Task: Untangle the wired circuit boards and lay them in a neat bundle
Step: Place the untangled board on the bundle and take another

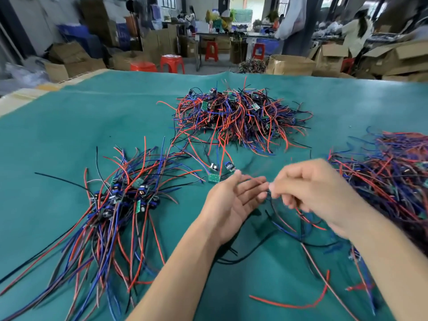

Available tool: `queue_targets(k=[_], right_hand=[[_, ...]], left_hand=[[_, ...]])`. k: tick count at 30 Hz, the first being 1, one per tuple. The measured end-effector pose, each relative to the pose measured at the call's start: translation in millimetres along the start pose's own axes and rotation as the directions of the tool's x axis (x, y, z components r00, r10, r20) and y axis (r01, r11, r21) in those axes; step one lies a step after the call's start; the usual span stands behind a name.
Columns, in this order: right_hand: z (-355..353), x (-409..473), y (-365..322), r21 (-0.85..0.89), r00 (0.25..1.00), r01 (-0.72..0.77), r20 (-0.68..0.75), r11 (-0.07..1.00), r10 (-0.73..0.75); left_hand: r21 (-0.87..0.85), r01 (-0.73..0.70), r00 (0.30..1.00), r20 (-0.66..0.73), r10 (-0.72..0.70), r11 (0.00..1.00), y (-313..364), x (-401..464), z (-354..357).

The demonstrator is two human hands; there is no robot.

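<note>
Open green mat [76,126] far left; wire heaps ahead [234,117], left [120,205] and right [393,177].

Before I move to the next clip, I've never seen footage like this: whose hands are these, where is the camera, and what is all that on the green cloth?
There is no machine here. A person wears one camera on the head, looking forward and down, so you see their own two bare arms. The green cloth covers a big table. On it lie three heaps of small circuit boards with red, blue and black wires: a tangled pile in the middle, another tangle at the right, and a straightened bundle at the left. The left hand is open, palm up. The right hand pinches loose wires that trail below it; motion blur hides the details.
</note>
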State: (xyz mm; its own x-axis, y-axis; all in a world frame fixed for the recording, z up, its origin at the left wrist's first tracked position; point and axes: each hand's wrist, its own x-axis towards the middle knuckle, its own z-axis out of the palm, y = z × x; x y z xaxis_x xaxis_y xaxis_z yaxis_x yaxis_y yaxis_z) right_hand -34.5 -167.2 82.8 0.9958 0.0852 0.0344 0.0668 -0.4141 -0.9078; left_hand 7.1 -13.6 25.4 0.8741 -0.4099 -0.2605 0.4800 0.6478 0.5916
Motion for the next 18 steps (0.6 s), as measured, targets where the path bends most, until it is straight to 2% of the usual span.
queue_targets(k=[4,7,9,10,11,13,14,15,16,17,18], right_hand=[[8.7,-23.0,18.4,0.129,0.966,-0.073,0.257,0.989,0.037],[7.1,-24.5,24.9,0.155,0.881,-0.146,0.470,0.977,0.057],[5.6,-25.9,26.1,0.141,0.856,-0.157,0.512,0.977,0.063],[7.1,-24.6,26.9,0.154,0.881,-0.160,0.469,0.975,0.070],[8.6,-22.7,27.1,0.190,0.928,-0.161,0.364,0.968,0.083],[10.4,-18.4,34.0,0.194,0.999,-0.048,-0.015,0.980,0.052],[11.6,-15.5,39.1,0.067,0.970,0.044,-0.242,0.997,-0.026],[12.0,-13.2,43.4,-0.118,0.898,0.092,-0.418,0.989,-0.133],[11.9,-13.0,45.3,-0.257,0.819,0.118,-0.521,0.959,-0.240],[11.7,-13.4,45.6,-0.301,0.768,0.157,-0.562,0.941,-0.308],[11.3,-14.1,45.2,-0.270,0.763,0.202,-0.559,0.942,-0.324]], left_hand=[[0.167,-0.025,1.000,0.004,0.025,0.986,-3.9,1.0,-2.5],[0.354,-0.056,0.998,0.059,0.037,0.934,-7.0,0.2,-4.1],[0.445,-0.080,0.994,0.108,0.035,0.892,-10.0,-1.1,-4.3],[0.476,-0.093,0.991,0.128,0.036,0.875,-10.2,-1.9,-4.9],[0.499,-0.111,0.987,0.154,0.038,0.860,-10.8,-2.8,-5.1],[0.527,-0.153,0.976,0.211,0.045,0.836,-11.7,-4.1,-3.7],[0.538,-0.170,0.972,0.231,0.050,0.825,-11.7,-5.0,-2.9],[0.552,-0.186,0.967,0.248,0.053,0.813,-11.2,-6.1,-2.4],[0.568,-0.203,0.963,0.263,0.057,0.797,-11.1,-7.3,-1.4],[0.583,-0.224,0.958,0.278,0.067,0.781,-11.0,-8.2,-0.5],[0.595,-0.246,0.954,0.290,0.080,0.765,-11.4,-9.3,0.3]])
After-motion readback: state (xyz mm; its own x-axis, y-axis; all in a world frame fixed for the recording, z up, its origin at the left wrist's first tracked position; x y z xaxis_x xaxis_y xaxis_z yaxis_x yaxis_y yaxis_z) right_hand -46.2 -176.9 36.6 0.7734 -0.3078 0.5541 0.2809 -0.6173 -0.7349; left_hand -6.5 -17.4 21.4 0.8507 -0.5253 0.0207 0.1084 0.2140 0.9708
